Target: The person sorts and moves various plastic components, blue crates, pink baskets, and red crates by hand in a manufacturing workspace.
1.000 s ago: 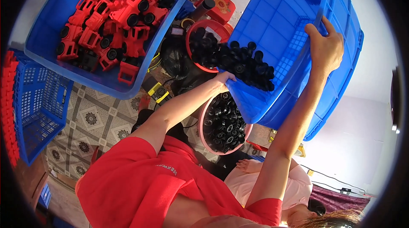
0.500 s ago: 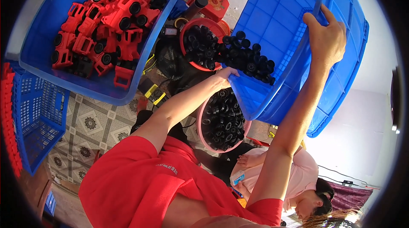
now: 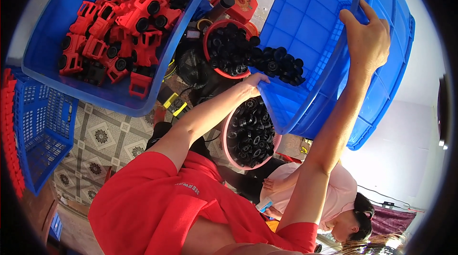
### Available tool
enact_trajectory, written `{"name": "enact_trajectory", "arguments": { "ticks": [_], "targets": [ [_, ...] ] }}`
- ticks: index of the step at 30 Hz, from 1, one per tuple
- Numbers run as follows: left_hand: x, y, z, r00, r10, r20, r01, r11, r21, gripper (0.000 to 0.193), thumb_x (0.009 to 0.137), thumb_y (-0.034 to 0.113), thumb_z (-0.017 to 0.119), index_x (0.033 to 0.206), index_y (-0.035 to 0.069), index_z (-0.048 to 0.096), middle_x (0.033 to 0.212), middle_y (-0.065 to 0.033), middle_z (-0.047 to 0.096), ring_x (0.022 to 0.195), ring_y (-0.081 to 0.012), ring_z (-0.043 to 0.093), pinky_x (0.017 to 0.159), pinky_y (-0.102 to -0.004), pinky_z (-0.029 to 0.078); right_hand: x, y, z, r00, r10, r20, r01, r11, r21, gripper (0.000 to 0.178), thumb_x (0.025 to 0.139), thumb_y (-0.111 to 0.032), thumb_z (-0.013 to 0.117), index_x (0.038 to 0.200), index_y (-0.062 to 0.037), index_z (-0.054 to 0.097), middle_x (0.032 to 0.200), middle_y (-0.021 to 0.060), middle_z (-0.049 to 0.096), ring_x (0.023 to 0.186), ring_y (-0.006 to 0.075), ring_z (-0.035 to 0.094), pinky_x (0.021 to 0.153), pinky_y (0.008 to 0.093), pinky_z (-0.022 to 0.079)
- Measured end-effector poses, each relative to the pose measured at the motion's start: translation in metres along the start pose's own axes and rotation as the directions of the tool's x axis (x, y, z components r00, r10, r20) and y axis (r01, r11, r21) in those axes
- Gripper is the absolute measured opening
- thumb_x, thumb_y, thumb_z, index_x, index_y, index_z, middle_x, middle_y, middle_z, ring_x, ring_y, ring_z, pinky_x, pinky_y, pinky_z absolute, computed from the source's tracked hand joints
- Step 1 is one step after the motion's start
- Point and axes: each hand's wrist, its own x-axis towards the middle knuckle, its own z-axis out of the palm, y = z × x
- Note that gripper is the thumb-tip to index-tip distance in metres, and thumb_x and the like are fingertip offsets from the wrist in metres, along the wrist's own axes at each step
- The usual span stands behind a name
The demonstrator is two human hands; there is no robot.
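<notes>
A large blue plastic crate is held up and tilted, gripped by my two hands. My right hand is closed round its upper rim. Lower down, my left hand holds the corner of the crate. Black toy wheels lie in the crate's low end and spill over its edge. Below that edge is a red basin heaped with black wheels. Nearer to me, a pink basin also holds many black wheels.
At left, a blue tub holds red toy car bodies with black wheels. A blue perforated basket stands beside it. A red stool is behind the basins. A person in a pink top sits at lower right.
Wheels have slid down the crate toward the red basin, and fewer lie inside it. The crate has shifted slightly. The seated person's hand with a small blue-and-white item has moved lower.
</notes>
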Motion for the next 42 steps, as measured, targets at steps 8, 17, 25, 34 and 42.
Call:
{"name": "enact_trajectory", "arguments": {
  "ticks": [8,17,25,34,42],
  "targets": [
    [-0.005,0.004,0.008,0.999,0.020,0.042,-0.021,1.000,0.009,0.021,0.067,-0.005,0.052,0.088,-0.004,0.046,0.083,-0.0175,0.054,0.073,-0.0328,0.059,0.074,-0.0477,0.054,0.003,-0.007,-0.001,0.998,-0.061,-0.033,0.061,0.998,-0.011,0.049,0.063,-0.041,0.069,0.109,-0.0239,0.070,0.083,0.0056,0.059,0.074,0.0203,0.063,0.059,0.0354,0.051],
    [-0.023,0.005,0.023,0.998,0.062,0.023,-0.063,0.996,0.056,0.004,0.072,-0.001,0.051,0.075,-0.003,0.051,0.070,-0.0141,0.059,0.058,-0.0266,0.060,0.061,-0.0390,0.055,0.004,-0.002,-0.013,0.997,-0.057,-0.054,0.056,0.998,-0.009,0.048,0.065,-0.041,0.069,0.109,-0.0222,0.070,0.081,0.0041,0.057,0.072,0.0172,0.061,0.058,0.0326,0.051],
    [-0.025,0.011,0.021,0.996,0.093,0.011,-0.093,0.994,0.050,0.023,0.066,-0.007,0.054,0.086,-0.003,0.044,0.077,-0.0149,0.050,0.066,-0.0303,0.057,0.066,-0.0486,0.053,0.002,0.001,-0.023,0.997,-0.045,-0.066,0.045,0.999,-0.005,0.048,0.065,-0.040,0.069,0.109,-0.0216,0.070,0.082,0.0038,0.058,0.072,0.0174,0.061,0.060,0.0326,0.051],
    [-0.053,-0.018,0.039,0.926,0.370,-0.081,-0.363,0.928,0.090,0.045,0.064,-0.014,0.052,0.107,0.000,0.046,0.100,-0.0193,0.053,0.085,-0.0350,0.060,0.075,-0.0518,0.054,-0.011,0.047,-0.052,0.992,0.127,-0.015,-0.125,0.986,0.110,0.053,0.064,-0.038,0.075,0.112,-0.0168,0.069,0.075,0.0025,0.063,0.071,0.0131,0.060,0.068,0.0297,0.050],
    [-0.068,-0.051,0.030,0.913,0.399,-0.084,-0.372,0.900,0.227,0.057,0.065,-0.016,0.051,0.117,0.006,0.041,0.112,-0.0172,0.048,0.106,-0.0371,0.052,0.088,-0.0533,0.049,-0.047,0.110,-0.087,0.961,0.278,-0.004,-0.269,0.935,0.232,0.052,0.068,-0.034,0.077,0.113,-0.0108,0.067,0.082,0.0057,0.068,0.077,0.0150,0.065,0.075,0.0287,0.053]
  ]
}}
